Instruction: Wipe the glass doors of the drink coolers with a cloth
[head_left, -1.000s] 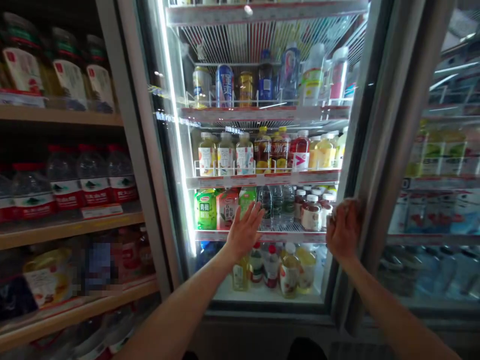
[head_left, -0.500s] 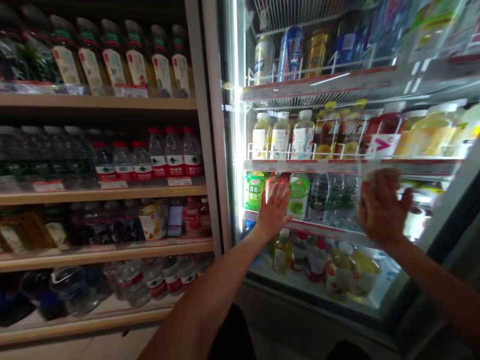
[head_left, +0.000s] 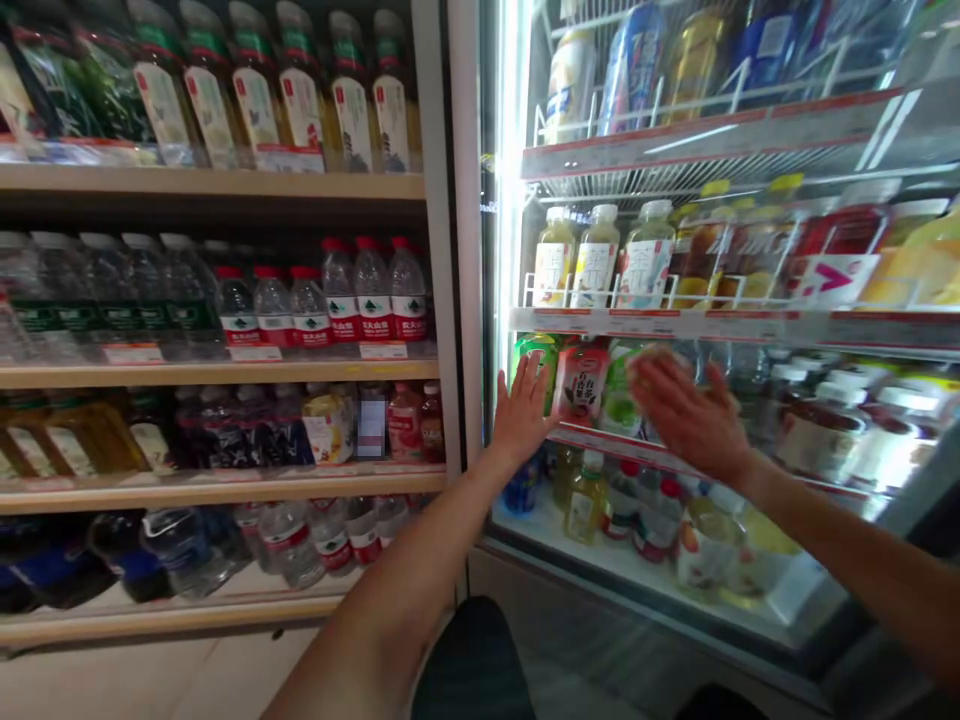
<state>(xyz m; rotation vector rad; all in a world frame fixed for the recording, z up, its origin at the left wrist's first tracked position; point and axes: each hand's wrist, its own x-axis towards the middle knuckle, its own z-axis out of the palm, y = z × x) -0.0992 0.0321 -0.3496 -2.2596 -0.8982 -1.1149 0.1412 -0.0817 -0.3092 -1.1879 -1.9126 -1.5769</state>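
My left hand (head_left: 523, 408) is open, fingers spread, flat against the glass door (head_left: 675, 560) of a lit drinks cooler, near its left edge. It lies in front of a green carton (head_left: 534, 357) and a red and white carton (head_left: 581, 382) on the third shelf. My right hand (head_left: 686, 412) is also open and held flat, palm toward the glass, just right of the cartons. It holds nothing. Behind the glass, the shelf above carries pale tea bottles (head_left: 596, 258) and amber bottles (head_left: 705, 250).
To the left, wooden shelves (head_left: 217, 373) hold water bottles (head_left: 352, 290) with red caps, tall oil or drink bottles above, and darker bottles below. A grey frame post (head_left: 450, 260) divides shelves from cooler. Small bottles (head_left: 585, 495) stand on the cooler's bottom shelf.
My view has swung left, showing more of the wooden shelves. My right hand left the door's right edge and slid left across the glass toward my left hand, which stayed flat on the glass.
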